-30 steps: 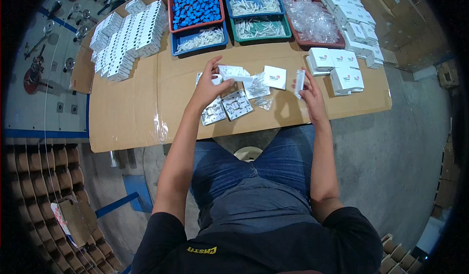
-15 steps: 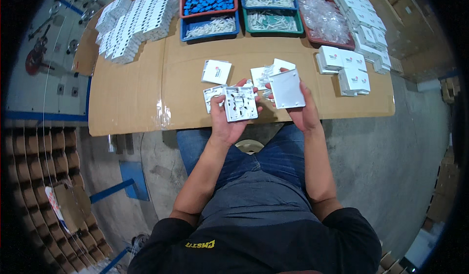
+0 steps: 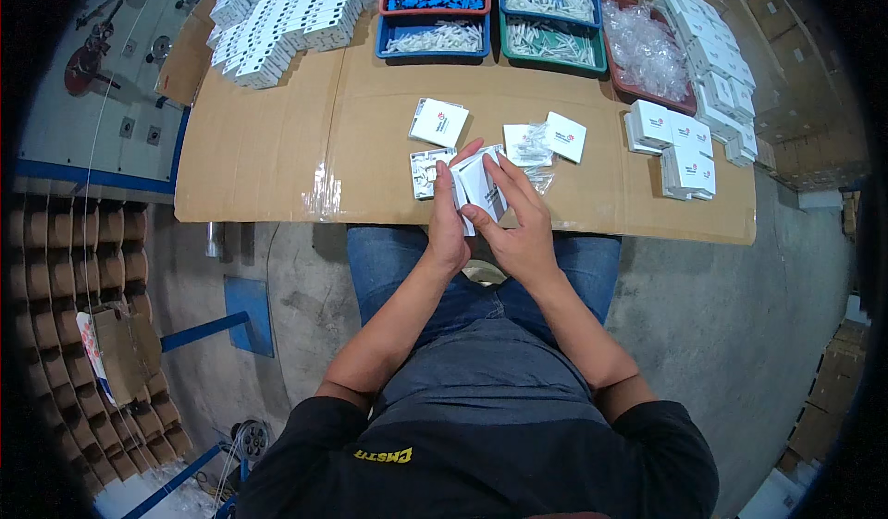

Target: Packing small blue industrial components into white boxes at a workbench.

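The left hand (image 3: 446,232) and right hand (image 3: 529,241) are holding a white square housing (image 3: 484,191) between them, just above the counter's (image 3: 268,154) near edge and in front of the person's lap. The left fingers are closing narrowly along its left side; the right fingers are gripping the opposite edge, with the thumb lying low on the printed face. Two layers are showing, seemingly a cover and a base, and whether they are seating fully I cannot tell.

The hands are apparently fitting the halves together. Doing this well means keeping the edges parallel, matching the corners first, then pressing evenly with both thumbs, never forcing one corner while another is standing proud. Fingertips should be staying out of the seam.

A patterned open housing (image 3: 425,175) and a loose white cover (image 3: 439,122) are lying near the left hand; a clear bag (image 3: 541,140) is resting beside another white cover (image 3: 565,137) beyond the right hand, so elbow room is staying modest.
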`<state>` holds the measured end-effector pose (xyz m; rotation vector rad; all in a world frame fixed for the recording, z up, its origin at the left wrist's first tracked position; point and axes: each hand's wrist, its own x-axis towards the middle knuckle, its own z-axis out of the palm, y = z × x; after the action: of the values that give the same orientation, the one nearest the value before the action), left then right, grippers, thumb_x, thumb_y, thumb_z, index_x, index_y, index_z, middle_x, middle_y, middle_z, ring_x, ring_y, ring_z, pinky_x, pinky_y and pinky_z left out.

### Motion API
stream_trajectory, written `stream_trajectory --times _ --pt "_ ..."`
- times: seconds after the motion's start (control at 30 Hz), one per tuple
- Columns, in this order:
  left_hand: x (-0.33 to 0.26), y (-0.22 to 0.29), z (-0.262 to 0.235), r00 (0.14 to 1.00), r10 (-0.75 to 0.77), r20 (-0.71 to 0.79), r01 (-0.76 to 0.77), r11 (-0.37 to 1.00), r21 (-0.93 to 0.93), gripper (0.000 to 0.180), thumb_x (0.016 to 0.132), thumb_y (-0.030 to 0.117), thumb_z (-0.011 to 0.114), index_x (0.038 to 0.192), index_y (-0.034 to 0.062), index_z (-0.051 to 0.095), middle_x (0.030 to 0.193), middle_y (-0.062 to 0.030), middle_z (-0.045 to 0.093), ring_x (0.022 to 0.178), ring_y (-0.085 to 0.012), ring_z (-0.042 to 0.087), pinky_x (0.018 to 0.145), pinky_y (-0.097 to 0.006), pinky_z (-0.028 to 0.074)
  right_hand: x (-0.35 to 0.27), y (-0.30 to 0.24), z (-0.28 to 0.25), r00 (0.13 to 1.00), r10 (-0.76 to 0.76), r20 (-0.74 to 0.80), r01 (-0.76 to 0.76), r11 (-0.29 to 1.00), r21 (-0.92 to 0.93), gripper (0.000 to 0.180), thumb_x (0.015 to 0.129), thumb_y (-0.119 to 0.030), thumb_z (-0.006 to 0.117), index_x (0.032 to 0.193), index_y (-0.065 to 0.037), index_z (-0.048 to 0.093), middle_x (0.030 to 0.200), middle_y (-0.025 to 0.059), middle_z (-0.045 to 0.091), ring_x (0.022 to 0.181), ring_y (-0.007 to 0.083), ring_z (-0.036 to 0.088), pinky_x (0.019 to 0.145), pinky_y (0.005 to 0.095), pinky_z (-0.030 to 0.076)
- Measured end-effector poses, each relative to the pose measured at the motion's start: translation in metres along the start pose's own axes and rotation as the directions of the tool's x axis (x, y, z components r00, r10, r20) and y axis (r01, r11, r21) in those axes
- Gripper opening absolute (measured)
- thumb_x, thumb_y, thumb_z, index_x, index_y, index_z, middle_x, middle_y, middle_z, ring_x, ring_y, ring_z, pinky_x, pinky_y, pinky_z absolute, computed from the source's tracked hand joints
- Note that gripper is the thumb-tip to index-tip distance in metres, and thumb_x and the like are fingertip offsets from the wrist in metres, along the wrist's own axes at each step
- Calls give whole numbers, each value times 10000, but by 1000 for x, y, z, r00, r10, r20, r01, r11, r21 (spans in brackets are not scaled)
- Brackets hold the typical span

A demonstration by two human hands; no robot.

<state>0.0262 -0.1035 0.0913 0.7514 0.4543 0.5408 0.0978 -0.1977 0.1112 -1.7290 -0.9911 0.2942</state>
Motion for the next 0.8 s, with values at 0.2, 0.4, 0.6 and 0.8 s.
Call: stream_trajectory --times 0.2,0.4,0.6,0.8 --pt "-3 -7 -4 999 47 -6 -47 998 -37 550 1066 480 378 1469 108 431 1359 -145 561 1226 -246 573 1033 -389 489 -9 9 15 995 -85 46 90 987 -133 567 969 -302 674 1450 -38 530 1467 235 500 1354 349 506 1104 410 419" --pt "9 26 -3 980 137 -143 -175 937 -302 421 1019 261 472 1413 119 427 1248 -192 586 1156 -344 621 1005 -514 523 -14 50 30 938 347 25 -318 826 464 476 1069 -310 507 1448 -22 499 1512 173 480 1309 269 524 1089 365 393" --pt "52 73 36 951 293 96 -234 887 -398 491 966 339 525 1388 101 449 1239 -207 595 1143 -376 617 1038 -565 489 -46 -3 115 554 -205 807 -833 -154 532 653 1058 -522 331 1376 3 557 1426 178 577 1328 282 543 1114 390 422" --pt "105 127 62 876 418 240 -315 873 -373 470 956 346 538 1347 94 470 1238 -215 583 1116 -374 617 1028 -561 490 -51 -26 138 284 -120 951 -946 -198 257 752 1022 -636 329 1449 -44 512 1484 140 535 1312 318 546 1123 404 404"
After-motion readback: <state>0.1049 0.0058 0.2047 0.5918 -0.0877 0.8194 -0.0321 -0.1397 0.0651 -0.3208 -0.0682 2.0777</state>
